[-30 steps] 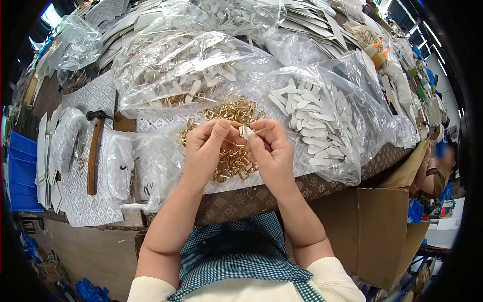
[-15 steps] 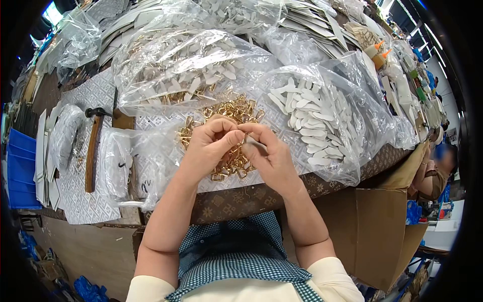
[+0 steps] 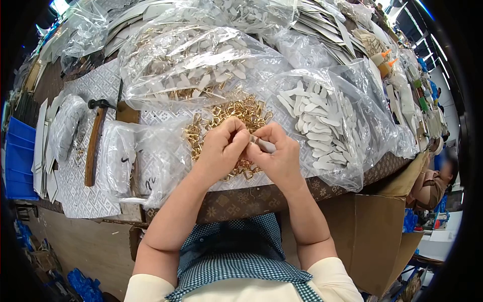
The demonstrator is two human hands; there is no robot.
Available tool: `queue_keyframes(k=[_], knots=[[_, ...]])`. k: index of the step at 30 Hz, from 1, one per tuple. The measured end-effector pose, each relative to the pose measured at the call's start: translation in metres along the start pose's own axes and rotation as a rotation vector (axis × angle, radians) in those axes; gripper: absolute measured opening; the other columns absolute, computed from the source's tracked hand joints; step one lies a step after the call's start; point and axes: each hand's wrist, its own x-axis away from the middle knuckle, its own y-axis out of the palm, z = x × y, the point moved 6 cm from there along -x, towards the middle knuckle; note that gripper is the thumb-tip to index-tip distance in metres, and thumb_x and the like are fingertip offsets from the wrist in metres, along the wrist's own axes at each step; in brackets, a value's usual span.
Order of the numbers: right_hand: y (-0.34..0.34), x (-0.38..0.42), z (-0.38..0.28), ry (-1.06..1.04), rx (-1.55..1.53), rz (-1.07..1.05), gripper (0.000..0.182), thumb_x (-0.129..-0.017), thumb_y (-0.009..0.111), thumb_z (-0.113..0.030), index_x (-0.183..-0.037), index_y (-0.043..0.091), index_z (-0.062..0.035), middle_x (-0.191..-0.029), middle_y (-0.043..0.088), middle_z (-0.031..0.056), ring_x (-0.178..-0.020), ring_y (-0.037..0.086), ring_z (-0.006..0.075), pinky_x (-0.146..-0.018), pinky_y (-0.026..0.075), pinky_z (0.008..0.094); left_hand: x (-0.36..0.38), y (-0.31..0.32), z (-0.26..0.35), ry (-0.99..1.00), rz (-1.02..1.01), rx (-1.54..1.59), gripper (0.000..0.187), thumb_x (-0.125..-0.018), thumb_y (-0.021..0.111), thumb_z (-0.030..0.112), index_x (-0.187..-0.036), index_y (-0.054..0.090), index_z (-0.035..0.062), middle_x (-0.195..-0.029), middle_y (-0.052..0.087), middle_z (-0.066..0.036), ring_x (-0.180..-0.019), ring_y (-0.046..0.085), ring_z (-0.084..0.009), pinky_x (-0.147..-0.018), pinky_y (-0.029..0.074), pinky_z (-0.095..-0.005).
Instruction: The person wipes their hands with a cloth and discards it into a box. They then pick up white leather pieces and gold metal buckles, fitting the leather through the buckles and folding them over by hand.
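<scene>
My right hand (image 3: 277,155) pinches a small white tab (image 3: 265,145) between thumb and fingers. Fingertips touching it, my left hand (image 3: 221,152) is closed in a pinch; whatever it grips is hidden behind the fingers. Under and behind both hands lies a heap of gold-coloured metal buckles (image 3: 239,109) on patterned white paper. To the right, many similar white tabs (image 3: 317,118) spill from the mouth of a clear plastic bag (image 3: 359,108).
A large clear bag (image 3: 196,55) of tabs with metal fittings lies behind the heap. At left are a wooden-handled hammer (image 3: 94,146), plastic-wrapped bundles (image 3: 116,158) and a blue bin (image 3: 20,161). A cardboard box (image 3: 375,226) stands below the table at right, near another person (image 3: 427,189).
Both hands stay pinched together, and the white tab in the right hand has turned so more of it shows. The whole view has shifted slightly.
</scene>
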Motion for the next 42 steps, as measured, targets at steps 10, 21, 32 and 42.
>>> queue_keyframes(k=[10, 21, 32, 42], knots=[[0.008, -0.029, -0.005, -0.009, -0.059, -0.140, 0.017, -0.083, 0.064, -0.015, -0.093, 0.061, -0.0016, -0.072, 0.066, 0.0132, -0.063, 0.067, 0.0229, -0.060, 0.051, 0.0342, -0.009, -0.011, -0.009, -0.013, 0.075, 0.197, 0.016, -0.101, 0.053, 0.017, -0.094, 0.056, 0.0030, -0.078, 0.058, -0.001, -0.068, 0.057, -0.0065, -0.058, 0.049, -0.0227], [0.027, -0.079, -0.025, -0.253, 0.110, -0.170, 0.027, -0.081, 0.069, -0.024, -0.091, 0.064, 0.0001, -0.078, 0.067, 0.0196, -0.076, 0.067, 0.0359, -0.071, 0.052, 0.0426, -0.018, -0.039, -0.013, 0.054, 0.346, 0.381, 0.019, -0.100, 0.056, 0.018, -0.092, 0.056, 0.0016, -0.073, 0.060, -0.003, -0.059, 0.057, -0.0081, -0.051, 0.044, -0.0220], [0.017, -0.126, -0.004, -0.178, 0.076, -0.136, 0.051, -0.084, 0.072, -0.033, -0.126, 0.060, -0.0046, -0.104, 0.072, 0.0150, -0.085, 0.070, 0.0238, -0.072, 0.055, 0.0342, -0.013, -0.043, 0.010, 0.206, 0.226, -0.499, 0.013, -0.086, 0.068, 0.014, -0.092, 0.070, 0.0018, -0.085, 0.063, -0.006, -0.066, 0.057, -0.0143, -0.062, 0.046, -0.0279], [-0.108, -0.068, 0.035, 0.049, 0.256, 0.093, 0.020, -0.088, 0.068, -0.019, -0.094, 0.071, -0.0002, -0.086, 0.072, 0.0075, -0.069, 0.063, 0.0153, -0.063, 0.049, 0.0310, -0.009, -0.025, 0.001, 0.086, 0.077, -0.748, 0.022, -0.080, 0.075, 0.015, -0.095, 0.066, 0.0024, -0.101, 0.058, -0.011, -0.086, 0.062, -0.0284, -0.078, 0.051, -0.0374]])
